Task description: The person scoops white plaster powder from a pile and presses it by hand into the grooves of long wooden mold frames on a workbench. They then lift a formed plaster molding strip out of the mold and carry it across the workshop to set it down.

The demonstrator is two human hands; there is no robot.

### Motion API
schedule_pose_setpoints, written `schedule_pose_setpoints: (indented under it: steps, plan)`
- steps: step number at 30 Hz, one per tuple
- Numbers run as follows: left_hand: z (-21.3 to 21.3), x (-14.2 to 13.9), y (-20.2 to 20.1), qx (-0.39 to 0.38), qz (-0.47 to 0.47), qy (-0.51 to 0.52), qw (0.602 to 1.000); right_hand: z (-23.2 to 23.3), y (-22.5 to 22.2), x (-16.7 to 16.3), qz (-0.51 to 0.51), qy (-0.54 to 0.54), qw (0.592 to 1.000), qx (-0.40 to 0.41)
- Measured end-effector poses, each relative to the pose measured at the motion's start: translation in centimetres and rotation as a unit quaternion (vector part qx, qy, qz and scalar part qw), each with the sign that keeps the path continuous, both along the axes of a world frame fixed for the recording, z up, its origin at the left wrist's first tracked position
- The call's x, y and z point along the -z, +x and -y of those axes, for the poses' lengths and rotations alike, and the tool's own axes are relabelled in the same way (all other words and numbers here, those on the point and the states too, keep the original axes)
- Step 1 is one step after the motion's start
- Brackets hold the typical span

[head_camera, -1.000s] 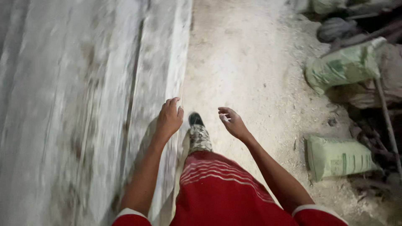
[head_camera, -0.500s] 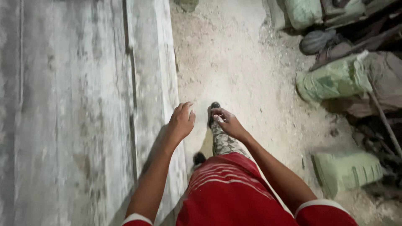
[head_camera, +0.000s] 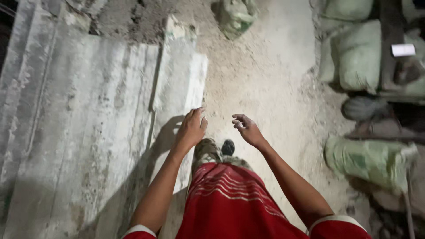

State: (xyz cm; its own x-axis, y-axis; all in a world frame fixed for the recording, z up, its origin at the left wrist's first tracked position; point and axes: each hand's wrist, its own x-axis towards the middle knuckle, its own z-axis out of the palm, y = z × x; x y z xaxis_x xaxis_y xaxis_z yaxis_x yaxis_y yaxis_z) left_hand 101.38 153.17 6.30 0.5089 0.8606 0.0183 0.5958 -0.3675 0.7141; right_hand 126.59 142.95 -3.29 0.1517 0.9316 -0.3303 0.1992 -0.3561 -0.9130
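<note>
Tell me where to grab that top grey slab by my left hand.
Grip the slab by its long right edge, coming from the sandy side. That edge stands raised and bare beside the left hand, while its other side lies on the stacked slabs. It looks heavy; use both hands.

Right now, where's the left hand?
Head view: left hand hangs open at centre, over the right edge of the grey slabs, beside the right hand.
</note>
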Motion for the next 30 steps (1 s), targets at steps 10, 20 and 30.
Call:
schedule_pose_setpoints:
  steps: [10,20,30]
  plan:
    - [-24.8,1.1,1.8,-0.052,-0.031,0.102,0.993,-19.8,0.3,0.2,0.001,0.011,1.000,-0.025]
    - [-40.8,0.4,5.9,-0.038,-0.051,0.073,0.995,-35.1,-2.7,-1.8,0.064,-0.022,0.998,-0.016]
    - [-41.4,0.8,5.8,-0.048,0.012,0.047,0.998,-43.2,-3.0,-1.8,-0.052,-0.031,0.997,0.053]
